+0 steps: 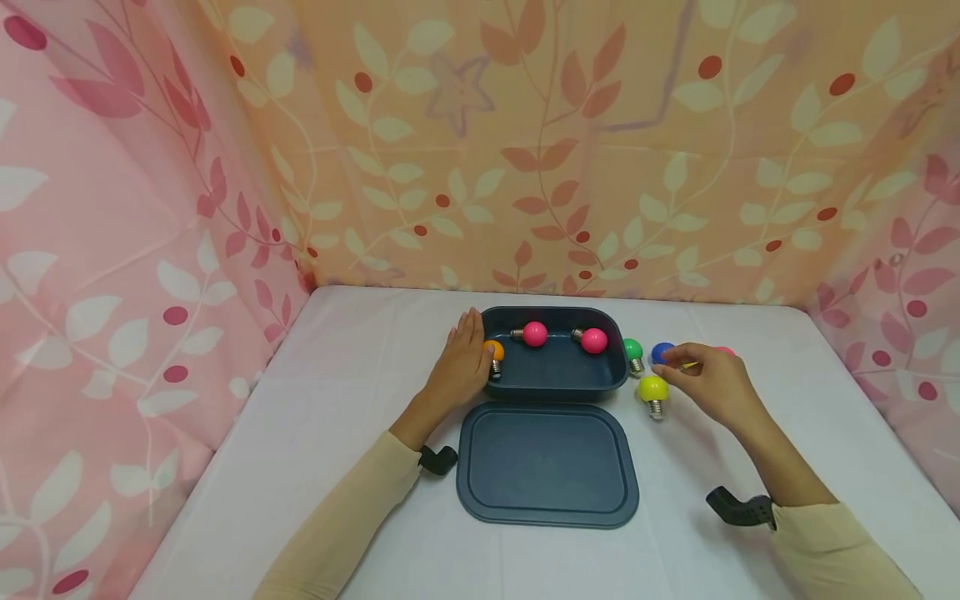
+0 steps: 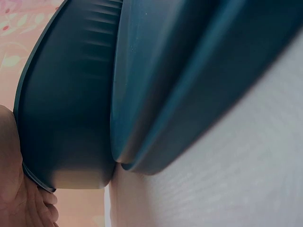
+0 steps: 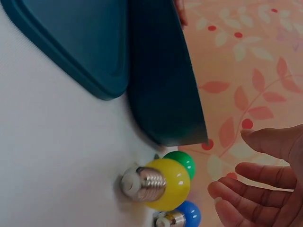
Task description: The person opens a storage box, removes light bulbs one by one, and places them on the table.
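Note:
My left hand (image 1: 461,360) rests along the left wall of a dark blue-grey box (image 1: 555,393), fingers fairly straight. Inside the box lie an orange bulb (image 1: 492,350) near that hand and two pink bulbs, one left (image 1: 535,334) and one right (image 1: 594,340). Over the table to the right hovers my right hand (image 1: 712,385); the right wrist view shows its fingers spread with nothing between them. Closest to it are a yellow bulb (image 3: 169,183), a blue bulb (image 3: 190,215) and a green bulb (image 3: 182,162). Another pink bulb (image 1: 725,351) is mostly hidden behind this hand.
A matching flat lid (image 1: 547,467) lies on the white-covered table (image 1: 300,433), just in front of the box. Patterned curtains (image 1: 465,167) stand behind and at both sides. Each wrist wears a black strap mount, the right one (image 1: 741,507) hanging above the cloth.

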Demonstrator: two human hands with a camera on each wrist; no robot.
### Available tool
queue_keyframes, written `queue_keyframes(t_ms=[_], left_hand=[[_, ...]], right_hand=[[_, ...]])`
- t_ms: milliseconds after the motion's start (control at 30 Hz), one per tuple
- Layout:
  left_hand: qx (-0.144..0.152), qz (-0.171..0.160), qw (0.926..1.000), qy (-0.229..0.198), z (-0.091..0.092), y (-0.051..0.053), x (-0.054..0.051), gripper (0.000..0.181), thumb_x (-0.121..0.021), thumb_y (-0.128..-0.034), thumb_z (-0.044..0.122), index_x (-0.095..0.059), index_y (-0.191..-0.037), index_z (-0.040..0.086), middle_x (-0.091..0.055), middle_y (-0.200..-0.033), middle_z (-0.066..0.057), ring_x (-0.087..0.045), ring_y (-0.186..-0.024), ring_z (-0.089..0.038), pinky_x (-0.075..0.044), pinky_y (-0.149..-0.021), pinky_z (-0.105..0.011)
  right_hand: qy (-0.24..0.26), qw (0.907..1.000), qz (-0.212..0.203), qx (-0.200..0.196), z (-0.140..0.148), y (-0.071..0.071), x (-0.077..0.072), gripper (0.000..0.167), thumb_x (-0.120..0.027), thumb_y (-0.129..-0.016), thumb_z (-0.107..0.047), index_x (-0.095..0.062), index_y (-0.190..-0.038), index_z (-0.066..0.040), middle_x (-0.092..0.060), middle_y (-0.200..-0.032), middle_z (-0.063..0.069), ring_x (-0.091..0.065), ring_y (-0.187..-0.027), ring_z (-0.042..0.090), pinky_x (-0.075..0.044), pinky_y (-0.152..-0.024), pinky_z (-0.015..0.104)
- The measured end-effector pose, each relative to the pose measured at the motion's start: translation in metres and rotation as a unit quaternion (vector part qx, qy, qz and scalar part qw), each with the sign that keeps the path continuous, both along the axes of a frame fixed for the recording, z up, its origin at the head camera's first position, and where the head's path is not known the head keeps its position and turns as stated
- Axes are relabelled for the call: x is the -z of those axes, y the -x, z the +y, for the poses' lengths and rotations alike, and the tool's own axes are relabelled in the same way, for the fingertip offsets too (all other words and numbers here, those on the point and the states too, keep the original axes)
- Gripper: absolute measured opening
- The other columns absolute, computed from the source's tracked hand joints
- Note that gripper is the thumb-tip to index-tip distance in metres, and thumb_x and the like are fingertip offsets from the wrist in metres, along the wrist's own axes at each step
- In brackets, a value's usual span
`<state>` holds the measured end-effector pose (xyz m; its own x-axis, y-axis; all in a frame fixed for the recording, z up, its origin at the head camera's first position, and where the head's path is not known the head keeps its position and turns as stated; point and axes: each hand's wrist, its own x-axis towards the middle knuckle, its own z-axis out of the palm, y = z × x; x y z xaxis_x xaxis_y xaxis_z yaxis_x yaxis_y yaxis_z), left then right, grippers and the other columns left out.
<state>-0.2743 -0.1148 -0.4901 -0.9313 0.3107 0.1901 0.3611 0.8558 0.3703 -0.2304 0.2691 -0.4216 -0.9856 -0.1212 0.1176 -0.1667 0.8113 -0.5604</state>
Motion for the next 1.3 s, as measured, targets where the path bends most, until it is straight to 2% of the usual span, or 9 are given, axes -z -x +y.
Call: queue_keyframes(t_ms=[133,300,433,767,1000,1300], left_hand=[[-0.002,-0.005,1.0,0.0,0.0,0.0,0.0,0.066,-0.026,-0.1105,0.033,-0.007,-0.159,-0.007,-0.007,-0.168,-0.023,-0.005,-0.156,-0.034,-0.01,-0.124,-0.049],[-0.007,-0.007,0.9999,0.003,0.001,-0.002,-0.002,0.065,-0.027,-0.111,0.032,-0.007,-0.159,-0.007,-0.006,-0.168,-0.022,-0.005,-0.156,-0.033,-0.009,-0.125,-0.048],[-0.008,-0.006,0.9999,0.004,0.001,-0.002,-0.003,0.064,-0.029,-0.1111,0.03,-0.008,-0.159,-0.007,-0.006,-0.168,-0.022,-0.007,-0.156,-0.034,-0.009,-0.125,-0.047],[-0.002,-0.014,0.9999,-0.007,-0.001,0.0,0.002,0.065,-0.026,-0.1105,0.033,-0.006,-0.16,-0.005,-0.004,-0.169,-0.02,-0.002,-0.156,-0.031,-0.006,-0.125,-0.046],[-0.004,0.0,1.0,0.001,0.0,-0.001,-0.001,0.064,-0.026,-0.1103,0.032,-0.011,-0.159,-0.006,-0.008,-0.168,-0.02,-0.006,-0.156,-0.031,-0.01,-0.125,-0.048],[-0.02,-0.009,0.9998,0.0,0.0,-0.001,-0.003,0.063,-0.028,-0.111,0.032,-0.01,-0.16,-0.004,-0.007,-0.169,-0.017,-0.005,-0.157,-0.029,-0.01,-0.125,-0.047]], right_hand=[[0.001,0.9999,0.009,-0.008,-0.006,0.001,-0.007,0.045,-0.073,-0.094,-0.039,-0.072,-0.115,0.0,-0.073,-0.105,0.017,-0.064,-0.092,0.031,-0.054,-0.071,0.026],[0.008,0.9997,-0.003,-0.021,-0.014,0.003,-0.015,0.045,-0.074,-0.094,-0.039,-0.071,-0.119,-0.002,-0.073,-0.105,0.016,-0.067,-0.09,0.029,-0.055,-0.068,0.029],[0.011,0.9993,0.003,-0.037,-0.022,0.006,-0.017,0.043,-0.075,-0.093,-0.036,-0.072,-0.118,-0.001,-0.074,-0.103,0.016,-0.07,-0.087,0.029,-0.057,-0.066,0.029],[0.022,0.9975,0.002,-0.067,-0.049,0.014,-0.02,0.04,-0.077,-0.092,-0.032,-0.073,-0.117,-0.001,-0.073,-0.105,0.016,-0.067,-0.085,0.028,-0.057,-0.063,0.029],[0.029,0.9965,-0.005,-0.078,-0.065,0.021,-0.014,0.039,-0.077,-0.092,-0.029,-0.072,-0.118,0.0,-0.073,-0.103,0.013,-0.068,-0.088,0.028,-0.06,-0.07,0.036],[0.051,0.9914,-0.008,-0.121,-0.09,0.034,-0.01,0.038,-0.079,-0.091,-0.029,-0.073,-0.116,-0.002,-0.074,-0.099,0.009,-0.07,-0.085,0.024,-0.06,-0.075,0.038]])
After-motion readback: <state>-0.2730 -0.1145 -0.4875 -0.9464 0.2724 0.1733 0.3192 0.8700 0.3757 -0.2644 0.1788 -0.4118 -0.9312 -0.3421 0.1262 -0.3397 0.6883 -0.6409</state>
